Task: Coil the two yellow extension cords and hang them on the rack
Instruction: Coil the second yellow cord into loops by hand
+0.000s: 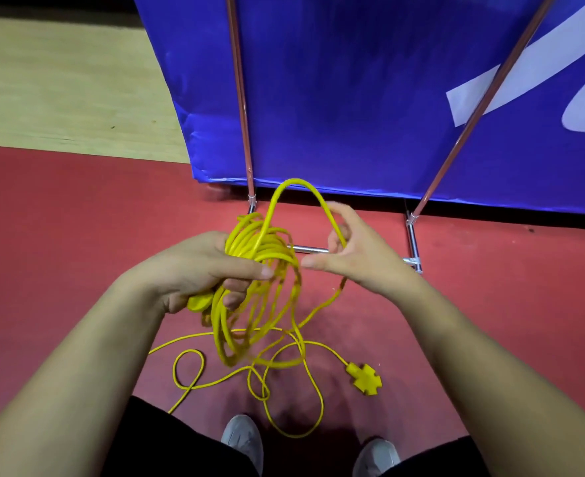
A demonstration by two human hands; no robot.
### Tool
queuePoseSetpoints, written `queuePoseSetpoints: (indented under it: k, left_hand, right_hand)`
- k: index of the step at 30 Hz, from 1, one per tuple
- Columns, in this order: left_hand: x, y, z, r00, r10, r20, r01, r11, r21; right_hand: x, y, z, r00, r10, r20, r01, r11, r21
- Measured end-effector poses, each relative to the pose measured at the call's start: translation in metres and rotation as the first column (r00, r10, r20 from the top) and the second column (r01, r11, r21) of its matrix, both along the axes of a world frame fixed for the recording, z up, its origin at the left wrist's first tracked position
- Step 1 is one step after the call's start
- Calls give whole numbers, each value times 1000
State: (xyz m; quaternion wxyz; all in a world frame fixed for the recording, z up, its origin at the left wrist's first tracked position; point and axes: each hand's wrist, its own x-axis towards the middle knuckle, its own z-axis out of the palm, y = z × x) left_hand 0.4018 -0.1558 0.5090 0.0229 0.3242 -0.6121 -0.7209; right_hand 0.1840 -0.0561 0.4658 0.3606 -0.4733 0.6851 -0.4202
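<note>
My left hand [201, 266] grips a bundle of yellow cord loops [260, 287] that hang down from it, with a yellow plug [199, 301] under the palm. My right hand [349, 253] pinches a strand of the same yellow cord, which arches up between both hands [294, 183]. Loose yellow cord [284, 383] lies in curls on the red floor below, ending in a cross-shaped yellow socket [365, 378]. Whether the floor cord is one cord or two I cannot tell. The metal rack [413, 242] stands just beyond my hands, with its low crossbar [308, 249] behind the coil.
A blue banner [353, 98] hangs on the rack's slanted poles [241, 98] and fills the upper view. The red floor [60, 235] meets pale wood flooring [60, 80] at the upper left. My grey shoes [244, 438] stand beside the loose cord.
</note>
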Motion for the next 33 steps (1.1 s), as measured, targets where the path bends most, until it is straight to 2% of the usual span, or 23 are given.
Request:
queuePoseSetpoints:
  k: [2,4,6,9,10,13,16,19,21,22,24,27,30,33]
  left_hand:
    - [0,-6,-4,995,86,44,-83,994,-64]
    - [1,-10,-8,991,110,71,-104,991,-88]
    - [1,-10,-11,993,68,97,-59,994,-87]
    - [-1,-5,-13,996,-32,82,33,999,-21]
    - [-2,-2,-12,996,-68,60,68,998,17]
    - [-4,6,-9,985,-159,-66,169,964,205]
    - [-1,6,-11,952,-217,-215,289,872,395]
    - [1,1,-14,888,-244,-390,424,766,484]
    - [0,1,-15,866,-216,-452,454,719,526]
    - [-2,3,-14,875,-203,-439,433,732,526]
    - [-7,5,-11,930,-153,-335,309,819,483]
    - [-11,2,-10,991,-9,-130,49,950,308]
    - [-14,-2,-12,998,57,-18,-56,994,90]
    - [-15,-5,-14,997,78,28,-74,992,-102]
  right_hand:
    - [-16,2,-9,976,-51,212,51,999,5]
    - [-20,5,-9,958,-60,279,70,997,-28]
    - [-11,5,-2,977,17,211,-3,998,-68]
    - [14,2,6,979,130,-158,-143,987,-77]
    - [21,0,5,966,147,-213,-171,981,-94]
    - [28,-3,6,962,167,-216,-203,967,-155]
    - [23,2,14,932,254,-257,-292,949,-122]
    - [23,7,12,870,316,-378,-333,943,22]
    - [28,5,2,898,264,-353,-285,958,-9]
    - [29,2,-4,915,241,-323,-271,961,-51]
    - [24,-1,-9,935,187,-300,-213,975,-58]
    - [0,0,-8,893,85,-442,-76,996,37]
    - [-18,5,-8,802,57,-594,-12,997,80]
    - [-24,5,-9,818,28,-575,35,995,98]
